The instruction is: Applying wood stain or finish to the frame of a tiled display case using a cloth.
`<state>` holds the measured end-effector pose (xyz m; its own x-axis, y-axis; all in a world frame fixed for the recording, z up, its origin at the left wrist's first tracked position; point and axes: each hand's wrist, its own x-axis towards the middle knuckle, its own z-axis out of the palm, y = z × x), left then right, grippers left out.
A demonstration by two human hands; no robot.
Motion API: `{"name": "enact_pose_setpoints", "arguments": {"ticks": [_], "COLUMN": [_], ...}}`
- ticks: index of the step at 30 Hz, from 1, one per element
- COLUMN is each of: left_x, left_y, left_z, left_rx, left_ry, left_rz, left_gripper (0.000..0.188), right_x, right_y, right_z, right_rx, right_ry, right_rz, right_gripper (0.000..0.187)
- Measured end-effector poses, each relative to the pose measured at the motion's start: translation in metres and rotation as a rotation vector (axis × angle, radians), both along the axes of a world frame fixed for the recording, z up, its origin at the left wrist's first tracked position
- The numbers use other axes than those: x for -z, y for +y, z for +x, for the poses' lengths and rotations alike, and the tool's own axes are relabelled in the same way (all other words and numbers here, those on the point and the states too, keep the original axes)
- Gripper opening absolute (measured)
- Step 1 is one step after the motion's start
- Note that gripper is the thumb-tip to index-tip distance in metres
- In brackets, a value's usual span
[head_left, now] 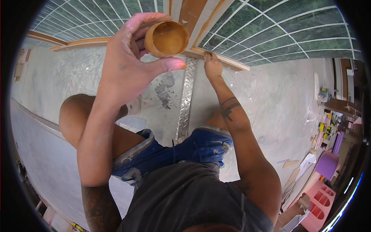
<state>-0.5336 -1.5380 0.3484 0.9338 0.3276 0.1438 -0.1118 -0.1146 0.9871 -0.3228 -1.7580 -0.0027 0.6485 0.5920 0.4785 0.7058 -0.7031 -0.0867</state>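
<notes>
My left hand (123, 71) is raised, its fingers and thumb curved round a small rounded cup (149, 41). Amber-brown liquid (170, 38) shows inside the cup, whose open mouth faces me. Reddish stains mark the fingers and thumb. Farther off and to the right, my right hand (213, 66) reaches down to a wooden trim strip (234, 63) along the base of a green gridded panel (270, 29). Its fingers are closed together against the wood; whatever they may hold is too small to make out.
Another green gridded panel (83, 21) with wooden edging stands at the far left. A brown wooden post (192, 13) rises between the panels. A metal tread-plate strip (186, 96) crosses the grey floor (266, 108). Purple containers (327, 164), a pink tray (319, 201) and supplies line the right.
</notes>
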Motion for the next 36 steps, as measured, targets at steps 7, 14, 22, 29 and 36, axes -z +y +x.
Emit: {"name": "enact_pose_setpoints", "arguments": {"ticks": [7, 14, 22, 29, 36], "left_x": [0.000, 0.000, -0.001, -0.006, 0.003], "left_y": [-0.005, 0.001, 0.000, -0.004, 0.000], "left_z": [0.003, 0.000, 0.002, 0.001, 0.000], "left_rx": [-0.026, -0.027, 0.018, 0.024, 0.035], "left_ry": [-0.035, -0.049, -0.023, -0.006, -0.038], "left_rz": [0.012, -0.032, 0.004, -0.037, -0.045], "left_gripper": [0.071, 0.074, 0.076, 0.079, 0.080], "right_x": [-0.019, -0.042, -0.043, -0.018, -0.012], "right_y": [-0.116, -0.148, -0.030, 0.047, 0.035], "right_z": [0.023, 0.024, -0.009, -0.018, -0.015], "right_rx": [0.191, 0.429, 0.125, -0.016, -0.058], "right_ry": [0.092, 0.220, 0.178, 0.218, 0.007], "right_rz": [-0.099, -0.072, 0.045, 0.074, -0.071], "right_gripper": [0.024, 0.025, 0.032, 0.020, 0.019]}}
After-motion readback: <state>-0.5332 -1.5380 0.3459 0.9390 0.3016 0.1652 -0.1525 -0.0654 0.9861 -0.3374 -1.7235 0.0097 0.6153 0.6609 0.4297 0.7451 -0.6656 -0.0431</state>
